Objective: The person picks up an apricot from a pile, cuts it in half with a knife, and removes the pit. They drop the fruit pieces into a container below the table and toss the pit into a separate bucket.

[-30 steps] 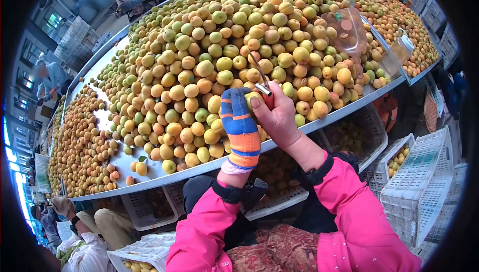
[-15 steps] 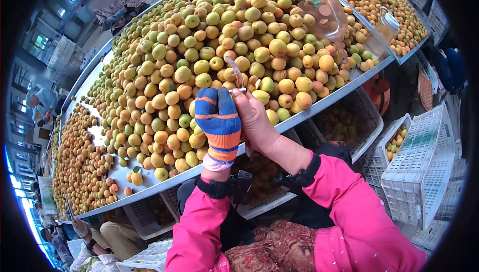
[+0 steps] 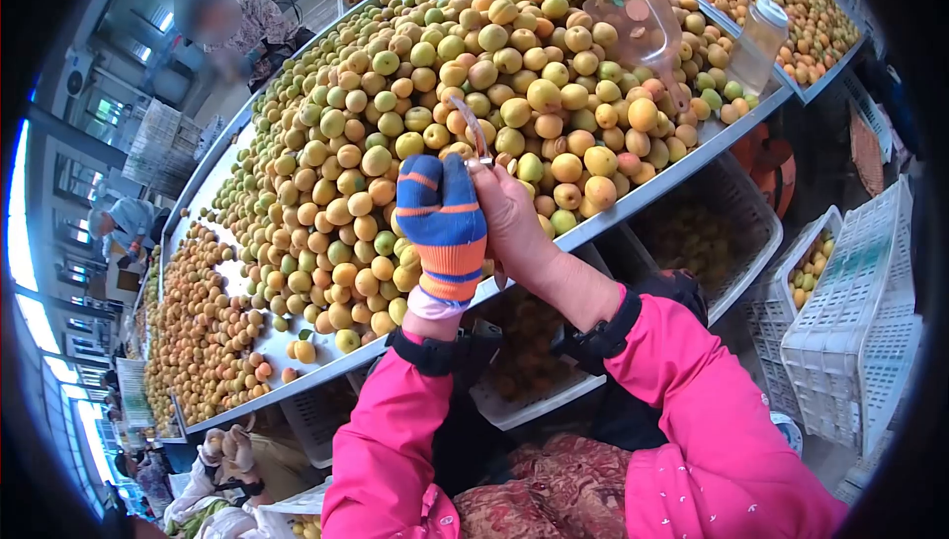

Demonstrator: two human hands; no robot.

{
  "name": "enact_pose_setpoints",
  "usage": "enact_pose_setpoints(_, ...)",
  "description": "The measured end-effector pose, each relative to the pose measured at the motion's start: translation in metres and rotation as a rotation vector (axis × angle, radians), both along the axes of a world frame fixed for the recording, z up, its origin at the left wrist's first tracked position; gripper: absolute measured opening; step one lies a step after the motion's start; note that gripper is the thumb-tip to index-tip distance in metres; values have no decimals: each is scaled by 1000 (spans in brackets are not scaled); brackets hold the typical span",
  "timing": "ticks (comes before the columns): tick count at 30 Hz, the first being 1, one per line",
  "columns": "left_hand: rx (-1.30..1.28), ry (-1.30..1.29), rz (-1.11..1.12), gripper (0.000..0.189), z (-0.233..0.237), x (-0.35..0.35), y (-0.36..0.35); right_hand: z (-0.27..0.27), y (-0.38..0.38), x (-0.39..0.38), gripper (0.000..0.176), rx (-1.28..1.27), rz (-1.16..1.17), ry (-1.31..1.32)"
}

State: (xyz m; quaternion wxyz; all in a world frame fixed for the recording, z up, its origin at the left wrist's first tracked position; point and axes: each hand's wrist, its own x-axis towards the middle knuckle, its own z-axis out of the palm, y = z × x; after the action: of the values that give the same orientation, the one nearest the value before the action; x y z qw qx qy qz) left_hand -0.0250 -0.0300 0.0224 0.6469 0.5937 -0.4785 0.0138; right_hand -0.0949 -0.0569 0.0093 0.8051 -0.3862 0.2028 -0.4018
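Note:
My left hand (image 3: pixel 440 208), in a blue and orange striped knit glove, is closed and pressed against my right hand; whatever lies in its fingers is hidden. My bare right hand (image 3: pixel 514 218) is wrapped around a small curved knife (image 3: pixel 475 131), whose blade points up and bends to the left above the thumb. Both hands are above the near edge of a big heap of yellow, green and orange apricots (image 3: pixel 336 178). The heap lies on a metal-edged table (image 3: pixel 583 232).
A clear plastic scoop (image 3: pixel 638 25) and a lidded jug (image 3: pixel 759 44) rest at the right. Crates (image 3: pixel 727 292) of fruit stand under the table, with stacked white crates (image 3: pixel 840 341) to the right. Co-workers sit at the far side (image 3: pixel 252 30) and lower left (image 3: pixel 237 455).
The view has swung slightly, so the table appears shifted to the right. My hands stay together around the knife. The co-worker's hands at the lower left have changed position.

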Motion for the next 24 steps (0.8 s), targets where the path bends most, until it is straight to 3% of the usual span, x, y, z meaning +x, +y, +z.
enact_pose_setpoints(4, 12, -123, -56, 18, 11, -7, -16, 12, -9, -14, 36, 150, 68, -34)
enact_pose_setpoints(6, -10, -413, -51, 20, 19, -11, -23, 20, -13, -27, 37, 239, 154, -103)
enact_pose_setpoints(8, -18, -366, -119, 21, 17, -12, -31, 22, -18, -35, 36, 244, 174, -131)
enact_pose_setpoints(12, -40, -591, -21, 18, 29, -21, -34, 17, -29, -34, 39, 203, 194, -105)
enact_pose_setpoints(14, 44, 492, -112, 15, 43, -48, -30, 13, -34, -26, 43, -326, -309, -1)
enact_pose_setpoints(16, 47, 640, -116, 16, 49, -53, -26, 20, -33, -39, 45, -380, -284, 78)
enact_pose_setpoints(20, -87, 372, -191, 14, 45, -64, -30, 25, -33, -47, 43, -296, -272, 139)
enact_pose_setpoints(22, -16, -156, -93, 12, 44, -62, -31, 22, -36, -42, 41, -96, -199, -86)
enact_pose_setpoints(24, -59, -291, -90, 12, 47, -61, -35, 26, -32, -49, 39, -38, -219, -119)
